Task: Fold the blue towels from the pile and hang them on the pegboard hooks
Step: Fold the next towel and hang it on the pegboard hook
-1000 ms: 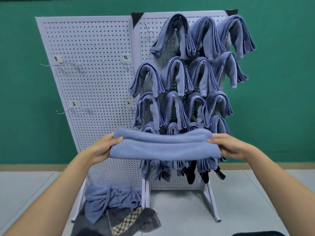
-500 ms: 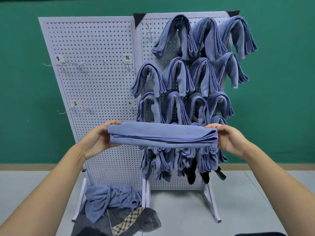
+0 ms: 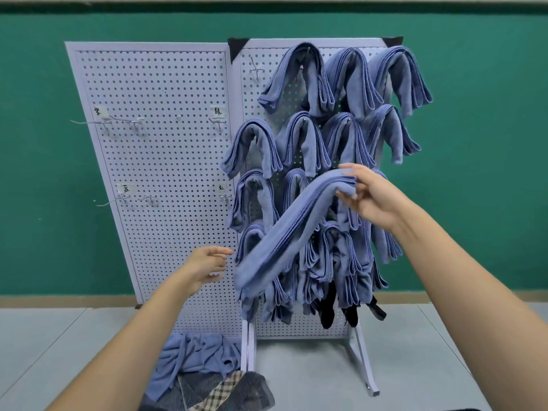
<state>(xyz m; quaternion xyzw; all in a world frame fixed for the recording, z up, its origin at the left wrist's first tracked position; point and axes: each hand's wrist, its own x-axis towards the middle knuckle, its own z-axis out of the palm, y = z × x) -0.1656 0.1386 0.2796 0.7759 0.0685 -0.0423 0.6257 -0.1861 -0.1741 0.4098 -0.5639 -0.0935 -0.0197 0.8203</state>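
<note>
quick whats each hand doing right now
Left hand: open, holding nothing, just beside the low end of the towel.
Right hand: holding the towel by its upper end.

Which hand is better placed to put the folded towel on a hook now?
Probably the right hand: it pinches the folded towel at its upper end. The left hand is open, beside the lower end.

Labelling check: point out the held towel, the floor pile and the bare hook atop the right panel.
held towel (image 3: 296, 223), head view, middle of the folded strip
pile (image 3: 192, 358), head view, blue cloth on top
hook (image 3: 255, 69), head view, wire prongs
</note>
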